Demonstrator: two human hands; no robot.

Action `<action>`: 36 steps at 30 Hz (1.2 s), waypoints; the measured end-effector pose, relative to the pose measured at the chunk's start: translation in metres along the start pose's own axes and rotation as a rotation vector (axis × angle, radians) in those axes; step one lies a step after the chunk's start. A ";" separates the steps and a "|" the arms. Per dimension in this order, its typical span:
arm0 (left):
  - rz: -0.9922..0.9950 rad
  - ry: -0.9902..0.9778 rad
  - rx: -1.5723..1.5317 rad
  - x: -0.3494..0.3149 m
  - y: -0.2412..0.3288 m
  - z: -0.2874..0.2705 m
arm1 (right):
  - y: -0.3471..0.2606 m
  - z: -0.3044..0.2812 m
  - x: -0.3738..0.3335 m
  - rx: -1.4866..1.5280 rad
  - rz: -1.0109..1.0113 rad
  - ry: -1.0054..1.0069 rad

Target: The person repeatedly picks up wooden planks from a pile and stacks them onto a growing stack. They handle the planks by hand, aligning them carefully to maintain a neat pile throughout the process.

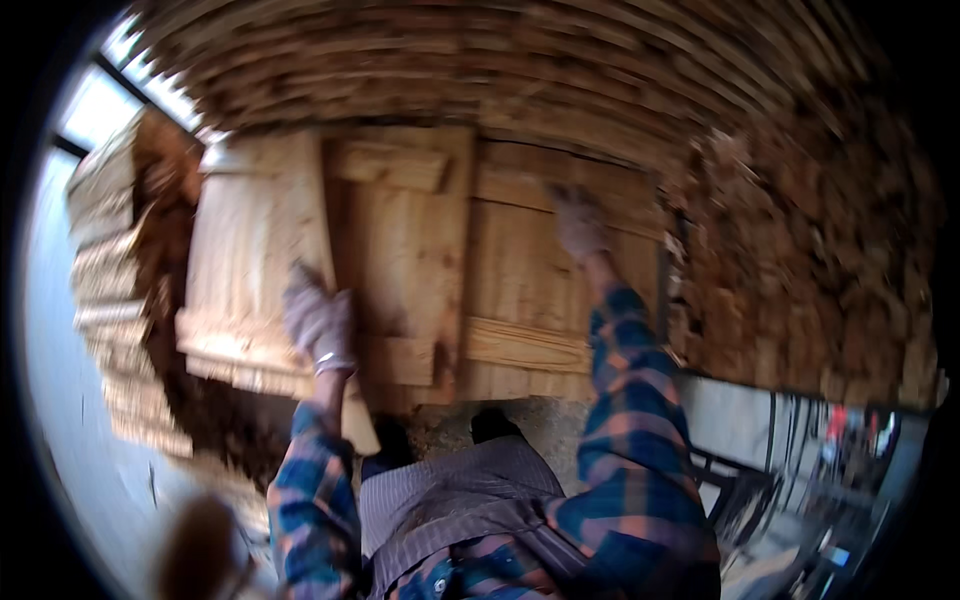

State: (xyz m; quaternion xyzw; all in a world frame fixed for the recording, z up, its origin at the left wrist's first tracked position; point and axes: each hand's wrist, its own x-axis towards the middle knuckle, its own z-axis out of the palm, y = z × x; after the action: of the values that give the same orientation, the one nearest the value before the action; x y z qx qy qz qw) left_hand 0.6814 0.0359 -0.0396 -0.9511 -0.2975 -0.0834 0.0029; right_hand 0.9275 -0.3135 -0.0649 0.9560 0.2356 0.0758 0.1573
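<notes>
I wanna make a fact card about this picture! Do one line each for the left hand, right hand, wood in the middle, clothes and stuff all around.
Left hand: gloved left hand, at the right edge of the left panel; too blurred to tell if it grips
Right hand: gloved right hand, over the right panel; contact unclear
Wood in the middle: those two and a middle panel, in a row, all light brown
Clothes: plaid sleeves, striped apron
All around: wood piles ahead, left and right
</notes>
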 end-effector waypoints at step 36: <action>-1.121 0.585 -1.611 -0.096 -0.394 -0.012 | -0.586 -0.278 -0.050 1.518 -0.725 -0.717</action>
State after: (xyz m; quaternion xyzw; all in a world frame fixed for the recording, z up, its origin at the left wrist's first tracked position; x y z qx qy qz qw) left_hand 0.3785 0.3053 -0.0602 -0.3369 -0.5427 -0.4766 -0.6040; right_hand 0.5733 0.2283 -0.0042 0.6366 0.4449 -0.4551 -0.4355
